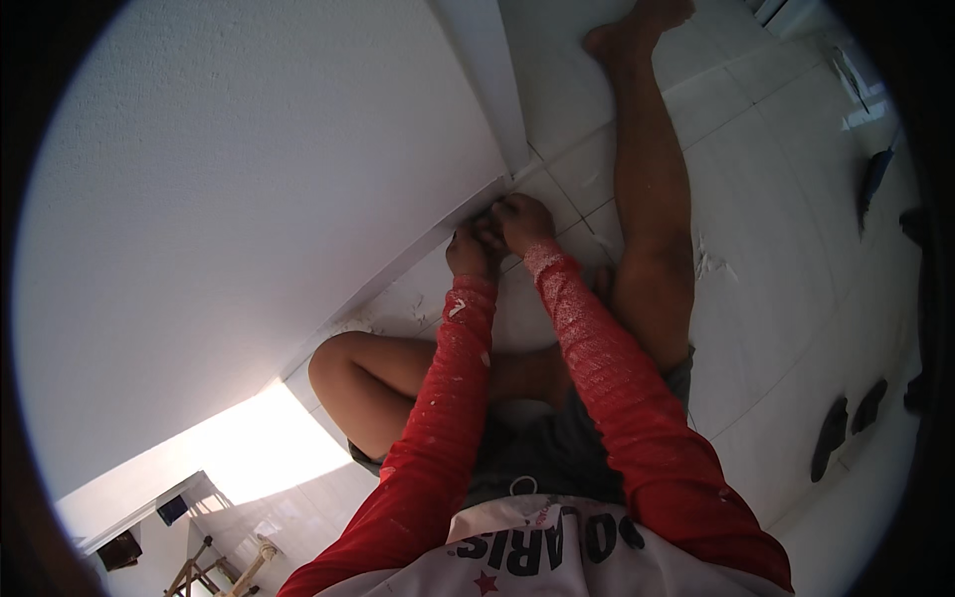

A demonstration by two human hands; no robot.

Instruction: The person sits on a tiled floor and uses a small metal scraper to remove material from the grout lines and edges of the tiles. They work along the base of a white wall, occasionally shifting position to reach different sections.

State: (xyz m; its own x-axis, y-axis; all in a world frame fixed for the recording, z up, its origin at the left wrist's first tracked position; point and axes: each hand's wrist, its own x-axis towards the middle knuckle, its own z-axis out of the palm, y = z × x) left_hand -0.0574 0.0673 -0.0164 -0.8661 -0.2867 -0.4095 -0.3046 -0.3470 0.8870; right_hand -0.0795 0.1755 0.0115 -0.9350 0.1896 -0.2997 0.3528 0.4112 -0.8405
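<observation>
My left hand and my right hand are close together, low at the skirting board where the white wall meets the tiled floor. Both hands have bent fingers that nearly meet. Shadow and the fingers hide whether anything is held between them. The red sleeves over both forearms carry white dust and flecks.
My bent leg lies left, my outstretched leg right. Whitish scraps lie on the tiles. Dark footwear is at the right, a wooden stand at the lower left. A wall edge juts above my hands.
</observation>
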